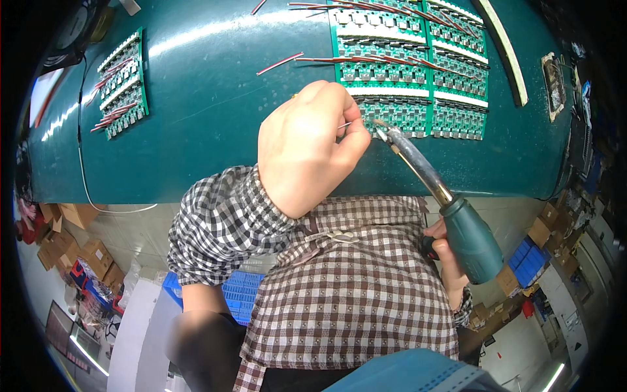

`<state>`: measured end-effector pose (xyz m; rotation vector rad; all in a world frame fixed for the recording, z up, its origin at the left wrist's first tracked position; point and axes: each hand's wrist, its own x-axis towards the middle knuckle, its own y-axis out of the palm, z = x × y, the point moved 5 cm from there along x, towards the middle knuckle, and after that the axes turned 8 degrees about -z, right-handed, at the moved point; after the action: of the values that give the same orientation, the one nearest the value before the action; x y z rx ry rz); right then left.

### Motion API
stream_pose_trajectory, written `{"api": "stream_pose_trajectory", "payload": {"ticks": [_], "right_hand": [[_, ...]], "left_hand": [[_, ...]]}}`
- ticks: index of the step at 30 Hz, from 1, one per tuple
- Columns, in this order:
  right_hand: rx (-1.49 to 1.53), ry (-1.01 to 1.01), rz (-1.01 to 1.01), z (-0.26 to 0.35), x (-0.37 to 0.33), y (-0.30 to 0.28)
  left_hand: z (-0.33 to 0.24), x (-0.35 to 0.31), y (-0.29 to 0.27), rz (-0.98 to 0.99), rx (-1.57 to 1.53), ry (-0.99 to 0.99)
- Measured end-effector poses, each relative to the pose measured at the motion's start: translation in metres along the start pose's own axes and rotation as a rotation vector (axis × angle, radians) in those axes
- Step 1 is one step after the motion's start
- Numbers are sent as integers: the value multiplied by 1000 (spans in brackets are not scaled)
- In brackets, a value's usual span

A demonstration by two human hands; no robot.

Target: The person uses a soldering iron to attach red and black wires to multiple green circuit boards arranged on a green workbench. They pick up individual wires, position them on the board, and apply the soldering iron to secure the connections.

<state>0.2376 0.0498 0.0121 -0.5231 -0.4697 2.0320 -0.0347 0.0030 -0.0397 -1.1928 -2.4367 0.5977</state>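
Note:
My left hand (310, 147) is closed in a pinch on a thin wire (345, 125) at the near edge of a green circuit board panel (395, 117). My right hand (449, 264) is wrapped round the dark green handle of a soldering iron (473, 242). The iron's metal barrel slants up and left, and its tip meets the panel's near edge, just right of my left fingertips. Whether the tip touches the wire's end is too small to tell. Red and white wires (379, 59) lie across the panel's upper rows.
A smaller circuit board panel (124, 85) with wires stands at the left of the green table (215, 111). One loose wire pair (279, 63) lies left of the large panel. A pale strip (503, 52) and a worn rectangular holder (554, 88) are at the right.

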Motion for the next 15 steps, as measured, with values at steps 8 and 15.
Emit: {"api": "stream_pose_trajectory", "payload": {"ticks": [8,15], "right_hand": [[483,-6,-364,-11,29,-48],[133,-468,-1058,30,36,-191]], "left_hand": [[-7,0,-6,96,83,-60],[6,-1,-10,182,-66,-215]]}}
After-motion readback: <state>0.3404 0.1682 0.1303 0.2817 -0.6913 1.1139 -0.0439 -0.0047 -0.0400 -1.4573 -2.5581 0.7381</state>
